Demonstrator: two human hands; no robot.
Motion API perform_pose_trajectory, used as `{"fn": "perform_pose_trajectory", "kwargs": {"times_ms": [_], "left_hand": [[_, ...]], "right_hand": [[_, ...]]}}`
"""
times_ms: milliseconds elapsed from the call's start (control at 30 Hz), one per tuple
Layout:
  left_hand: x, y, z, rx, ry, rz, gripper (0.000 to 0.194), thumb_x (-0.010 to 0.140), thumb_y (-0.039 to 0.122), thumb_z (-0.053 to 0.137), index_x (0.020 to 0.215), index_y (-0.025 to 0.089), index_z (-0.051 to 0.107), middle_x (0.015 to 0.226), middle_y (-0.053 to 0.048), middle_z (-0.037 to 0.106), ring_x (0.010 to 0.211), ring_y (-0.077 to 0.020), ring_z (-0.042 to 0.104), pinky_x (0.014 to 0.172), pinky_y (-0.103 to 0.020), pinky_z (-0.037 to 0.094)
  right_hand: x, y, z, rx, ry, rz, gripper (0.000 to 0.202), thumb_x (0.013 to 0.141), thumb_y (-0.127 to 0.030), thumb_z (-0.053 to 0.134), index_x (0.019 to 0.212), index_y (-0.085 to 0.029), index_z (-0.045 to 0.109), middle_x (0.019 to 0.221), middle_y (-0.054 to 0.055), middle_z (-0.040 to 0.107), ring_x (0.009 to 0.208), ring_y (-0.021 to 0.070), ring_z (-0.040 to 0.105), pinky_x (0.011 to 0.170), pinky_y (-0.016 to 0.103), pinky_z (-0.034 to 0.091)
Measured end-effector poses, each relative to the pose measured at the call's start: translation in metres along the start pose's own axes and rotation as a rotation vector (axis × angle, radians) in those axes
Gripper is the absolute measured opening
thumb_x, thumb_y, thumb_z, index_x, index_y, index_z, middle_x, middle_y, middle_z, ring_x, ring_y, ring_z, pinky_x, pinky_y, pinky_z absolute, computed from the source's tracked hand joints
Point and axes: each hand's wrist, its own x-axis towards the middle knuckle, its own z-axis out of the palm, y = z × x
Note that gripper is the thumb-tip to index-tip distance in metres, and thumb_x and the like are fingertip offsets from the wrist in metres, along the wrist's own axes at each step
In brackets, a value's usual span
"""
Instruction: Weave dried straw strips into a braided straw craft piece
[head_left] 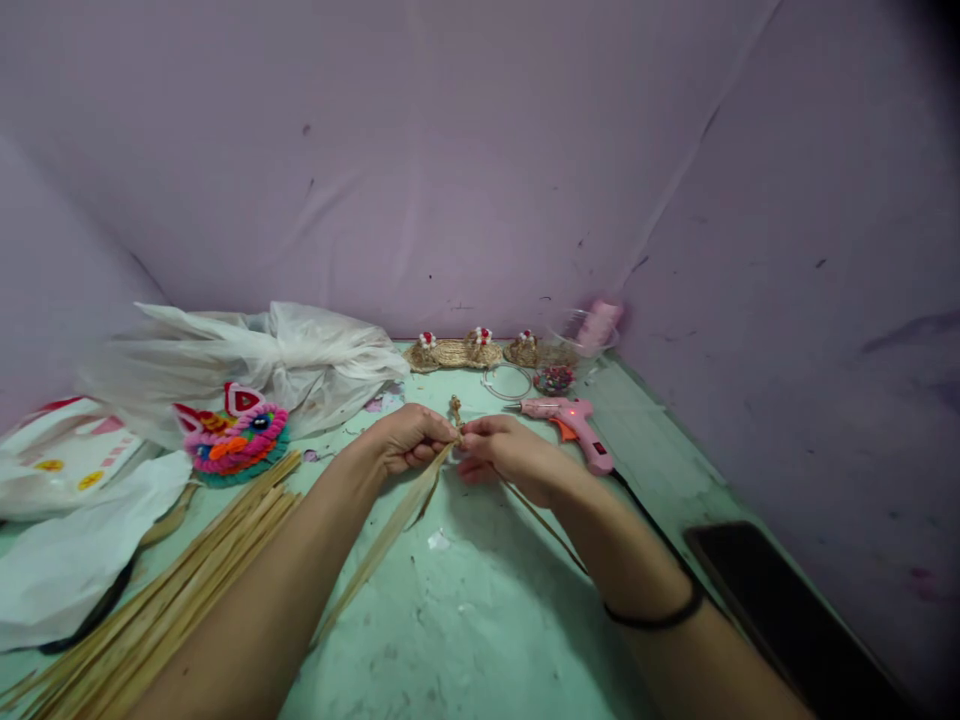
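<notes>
Both hands meet over the middle of the table around a short braid (455, 405) of dried straw-like strips. My left hand (416, 438) is closed, pinching the braid at its lower end. From the other side my right hand (510, 452) grips the strips with thumb and fingertips; its lower fingers are slightly blurred. A wide pale strip (390, 530) trails from the braid toward me on the left. Another thin strip (547, 525) runs out under my right hand to the right. The exact spot where the fingertips press is partly hidden.
On the left lie a bundle of dried strips (172, 590), a colourful crocheted piece (238, 440) and white plastic bags (300, 360). A pink glue gun (574, 425) with a lit red light lies right, near a dark phone-like slab (787, 610). Woven pieces (457, 354) line the back wall.
</notes>
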Motion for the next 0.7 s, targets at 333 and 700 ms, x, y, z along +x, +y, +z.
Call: {"fn": "perform_pose_trajectory", "kwargs": {"times_ms": [333,700], "left_hand": [[-0.002,-0.002,0.004,0.246,0.135,0.038,0.007,0.053,0.018,0.054,0.048,0.013,0.052,0.036,0.005,0.039,0.030,-0.0041,0.027,0.032,-0.018,0.014],[-0.043,0.032,-0.011,0.850,0.434,0.094,0.010,0.056,0.019,0.054,0.057,0.015,0.063,0.047,0.001,0.052,0.045,-0.0102,0.043,0.046,-0.022,0.029]], "right_hand": [[0.022,0.024,0.002,0.018,0.069,-0.056,0.011,0.060,-0.010,0.050,0.050,-0.015,0.047,0.036,-0.009,0.034,0.030,0.0018,0.018,0.034,0.021,0.008],[0.027,0.037,0.003,0.061,0.088,-0.067,0.014,0.055,-0.026,0.059,0.061,-0.014,0.056,0.038,-0.009,0.036,0.033,0.0030,0.021,0.036,0.021,0.010]]}}
